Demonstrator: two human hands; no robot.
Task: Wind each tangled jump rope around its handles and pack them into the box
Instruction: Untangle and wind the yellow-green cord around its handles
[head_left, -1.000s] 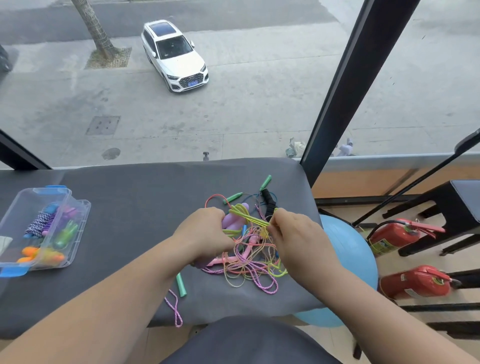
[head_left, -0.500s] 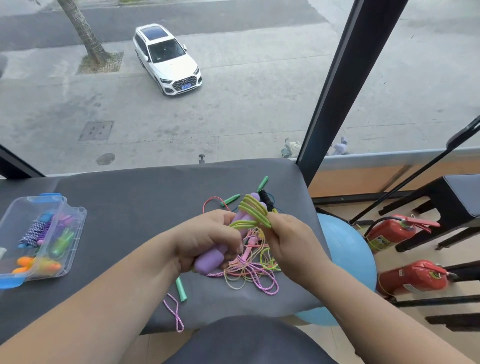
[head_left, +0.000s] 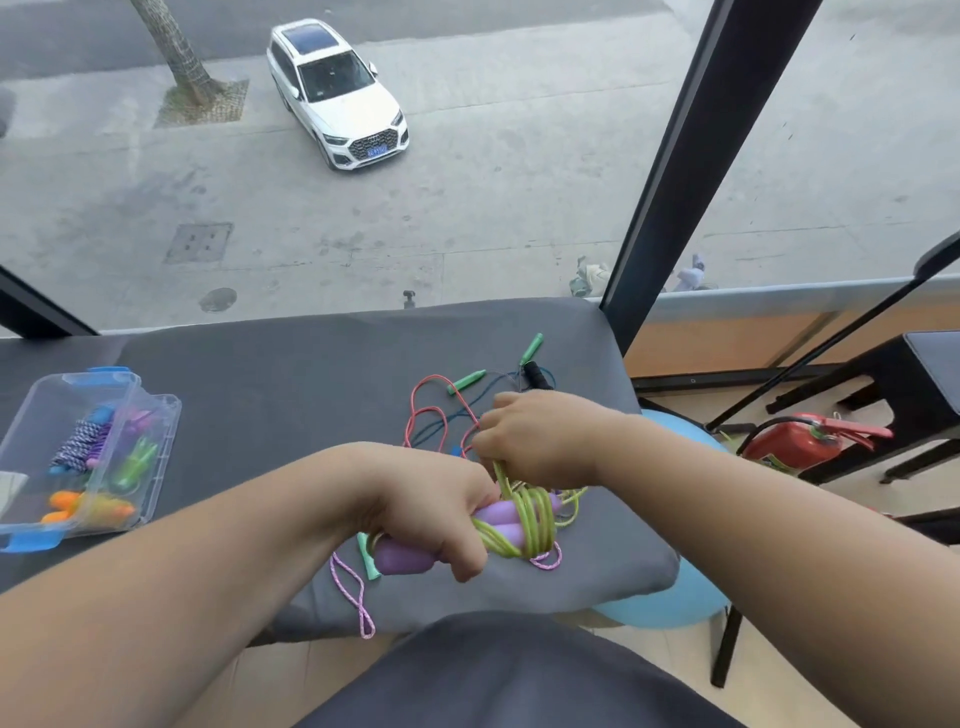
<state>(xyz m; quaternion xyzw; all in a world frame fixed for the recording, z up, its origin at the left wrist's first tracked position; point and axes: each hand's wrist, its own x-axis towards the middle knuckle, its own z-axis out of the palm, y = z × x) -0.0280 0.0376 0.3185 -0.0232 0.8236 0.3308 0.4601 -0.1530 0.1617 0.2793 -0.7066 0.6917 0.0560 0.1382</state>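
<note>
My left hand (head_left: 441, 512) grips a pair of purple handles (head_left: 402, 556) held side by side, with several turns of yellow-green rope (head_left: 530, 525) coiled round them. Just above, my right hand (head_left: 535, 441) pinches the loose yellow-green strand leading into the coil. Behind and under my hands lies a tangle of other ropes: a red cord (head_left: 423, 410), a blue cord, green handles (head_left: 466, 382) and a black handle (head_left: 535, 375). A pink cord (head_left: 356, 597) trails off the table's front edge. The clear plastic box (head_left: 156, 457) at the left holds several wound ropes.
The grey-covered table (head_left: 270, 395) ends just right of the tangle, where a black window post (head_left: 670, 171) rises. A blue ball (head_left: 670, 603) sits below the table's right corner. A red fire extinguisher (head_left: 795, 447) and a black stool (head_left: 914, 384) stand on the floor at right.
My left hand has pulled the purple handles down toward me. My right hand has swung up and over, and more yellow-green rope now sits wound on the handles.
</note>
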